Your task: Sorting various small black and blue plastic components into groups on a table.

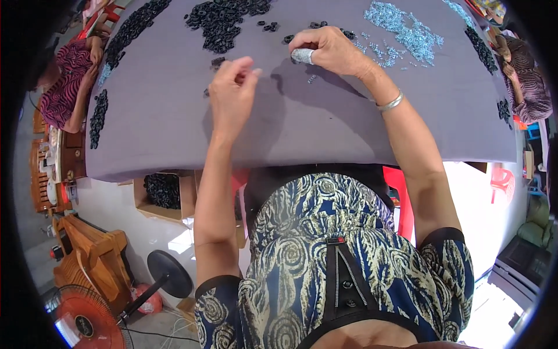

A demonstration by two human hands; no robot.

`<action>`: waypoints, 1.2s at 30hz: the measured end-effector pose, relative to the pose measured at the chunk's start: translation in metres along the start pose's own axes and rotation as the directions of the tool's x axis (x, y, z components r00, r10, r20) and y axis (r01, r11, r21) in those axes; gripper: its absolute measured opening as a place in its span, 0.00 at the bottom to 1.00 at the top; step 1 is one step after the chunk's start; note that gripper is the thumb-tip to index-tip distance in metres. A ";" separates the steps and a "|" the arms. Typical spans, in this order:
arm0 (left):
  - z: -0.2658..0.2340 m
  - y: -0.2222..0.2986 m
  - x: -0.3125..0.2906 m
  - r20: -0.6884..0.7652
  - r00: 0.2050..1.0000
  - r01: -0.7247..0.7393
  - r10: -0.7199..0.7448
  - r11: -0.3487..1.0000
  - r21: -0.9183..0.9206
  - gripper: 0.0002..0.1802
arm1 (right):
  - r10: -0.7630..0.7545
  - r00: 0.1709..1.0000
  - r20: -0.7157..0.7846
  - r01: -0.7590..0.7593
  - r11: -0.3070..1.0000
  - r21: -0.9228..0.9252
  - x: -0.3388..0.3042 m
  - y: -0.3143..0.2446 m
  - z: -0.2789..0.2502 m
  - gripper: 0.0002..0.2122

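Observation:
Over the middle of the grey-covered table, my left hand point(231, 93) hangs with its fingers half curled. A small gap shows between its thumb and forefinger, and I see nothing between them. My right hand point(334, 53), a silvery wrap on its thumb and a bangle on the wrist, is closed with bent fingers. A dark bit shows at its thumb tip, too small to name. Black small parts point(218, 63) lie just beyond my left hand. More black pieces point(318, 25) lie near my right fingers, and a few clear bluish bits point(312, 78) rest below them.
A heap of black parts point(218, 23) lies at the far left-centre, and a spread of bluish clear pieces point(404, 29) at the far right. People sit at both table ends. Below stand a carton of black parts point(163, 191), a wooden chair point(93, 256) and a fan point(87, 320).

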State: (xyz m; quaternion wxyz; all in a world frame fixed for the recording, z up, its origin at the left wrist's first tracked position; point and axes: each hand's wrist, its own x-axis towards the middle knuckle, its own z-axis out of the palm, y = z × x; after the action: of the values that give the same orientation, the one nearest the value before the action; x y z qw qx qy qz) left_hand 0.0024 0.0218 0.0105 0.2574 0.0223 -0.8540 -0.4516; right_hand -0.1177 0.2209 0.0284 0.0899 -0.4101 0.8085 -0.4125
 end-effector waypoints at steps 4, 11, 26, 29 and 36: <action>0.022 0.004 -0.007 0.135 0.978 0.201 -0.162 0.907 -0.369 0.13 | -0.034 0.999 0.023 0.026 0.958 0.284 0.003 0.005 0.007 0.05; 0.033 0.009 -0.012 0.166 0.969 0.245 -0.184 0.805 -0.541 0.11 | -0.097 0.995 0.008 0.085 0.909 0.409 0.003 0.000 0.020 0.06; 0.029 0.004 -0.010 0.216 0.919 0.394 -0.331 0.717 -0.575 0.11 | -0.140 0.971 0.196 0.195 0.934 -0.299 -0.021 -0.016 -0.008 0.08; 0.028 0.005 -0.009 0.228 0.928 0.372 -0.295 0.718 -0.588 0.10 | -0.187 0.963 0.192 0.259 0.838 -0.480 -0.035 -0.025 0.001 0.07; 0.028 0.003 -0.011 0.227 0.931 0.365 -0.286 0.705 -0.608 0.10 | -0.182 0.982 -0.043 0.159 0.936 -0.314 -0.033 -0.009 0.017 0.12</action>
State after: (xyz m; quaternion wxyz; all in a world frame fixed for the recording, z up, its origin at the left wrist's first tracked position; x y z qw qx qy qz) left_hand -0.0004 0.0475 -0.0049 0.1158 0.0576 -0.6440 -0.7540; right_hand -0.0827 0.2327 0.0178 -0.0406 -0.4726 0.8271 -0.3014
